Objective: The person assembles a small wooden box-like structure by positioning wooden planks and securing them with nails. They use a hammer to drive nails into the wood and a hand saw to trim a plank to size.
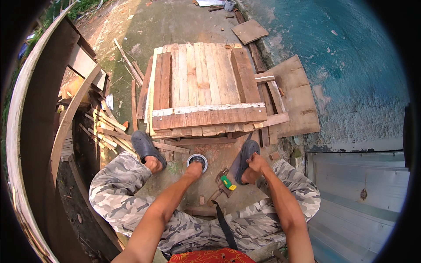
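My left hand reaches down into a small round white-rimmed tub with dark contents too small to make out. Its fingers are hidden inside. Over my right shoe, my right hand is closed, and whatever it may hold does not show. Between my feet lies a green and yellow tape measure, on or against a brown wooden handle-like piece. In front of me stands a panel of light wooden slats, with darker boards along both sides and a thick crosspiece at its near edge.
Loose wood strips lie heaped on the left beside a tall curved board. A plywood sheet and offcuts lean near the blue wall on the right. Corrugated metal stands at the lower right. My shoes flank the tub.
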{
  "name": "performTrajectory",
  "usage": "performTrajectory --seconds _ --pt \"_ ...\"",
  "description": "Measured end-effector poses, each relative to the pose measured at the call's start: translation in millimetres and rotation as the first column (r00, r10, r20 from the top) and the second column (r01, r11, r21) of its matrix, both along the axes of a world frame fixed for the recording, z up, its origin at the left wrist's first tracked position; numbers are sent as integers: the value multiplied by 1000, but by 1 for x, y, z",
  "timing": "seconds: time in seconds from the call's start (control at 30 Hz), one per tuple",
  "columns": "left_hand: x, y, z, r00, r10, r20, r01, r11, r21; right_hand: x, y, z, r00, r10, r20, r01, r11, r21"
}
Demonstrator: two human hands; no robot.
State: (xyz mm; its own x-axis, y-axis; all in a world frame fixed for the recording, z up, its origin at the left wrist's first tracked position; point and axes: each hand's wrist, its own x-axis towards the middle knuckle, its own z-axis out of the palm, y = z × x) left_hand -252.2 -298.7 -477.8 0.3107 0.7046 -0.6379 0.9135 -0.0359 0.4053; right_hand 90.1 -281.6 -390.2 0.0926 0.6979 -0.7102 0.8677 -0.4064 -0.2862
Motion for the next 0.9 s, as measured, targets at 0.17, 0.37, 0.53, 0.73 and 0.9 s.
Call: performTrajectory --seconds 0.17,0.37,0.53,0.73,0.9 --pt "19 15 -20 956 286 -69 -293 946 -136 -48 -62 -71 999 21 -43 -33 952 -304" --pt "34 24 -33 924 366 -108 -380 911 -162 -73 -78 -93 996 -7 -88 -29 914 -406" --pt "38 24 -28 920 377 -111 -391 904 -172 -81 -72 -92 995 -37 -93 -8 899 -437" --pt "39 22 -23 917 386 -98 -397 902 -172 -103 -83 -91 997 -28 -66 0 916 -401" --pt "37 19 -17 921 380 -83 -388 909 -153 -109 -89 -89 996 -42 -79 12 938 -345"
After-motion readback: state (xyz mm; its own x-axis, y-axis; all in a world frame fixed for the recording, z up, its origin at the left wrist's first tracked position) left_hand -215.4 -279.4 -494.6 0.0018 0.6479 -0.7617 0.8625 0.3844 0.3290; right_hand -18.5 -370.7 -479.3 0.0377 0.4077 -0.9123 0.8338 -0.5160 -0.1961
